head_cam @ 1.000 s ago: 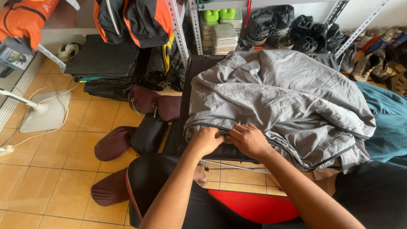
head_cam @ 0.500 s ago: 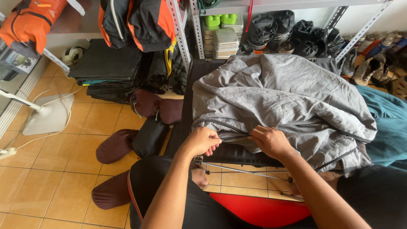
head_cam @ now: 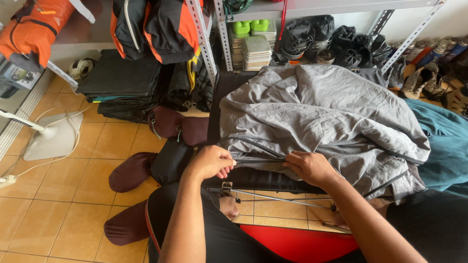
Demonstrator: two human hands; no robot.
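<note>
Grey jacket on black table, my left hand and right hand both pinching its zipper edge

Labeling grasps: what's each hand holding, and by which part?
Both hands grip the grey jacket at its near zippered edge: left hand at the edge's left end, right hand farther right.

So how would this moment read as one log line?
left hand: pinching hem | right hand: gripping hem | item: crumpled grey fabric jacket | support: black table
</note>
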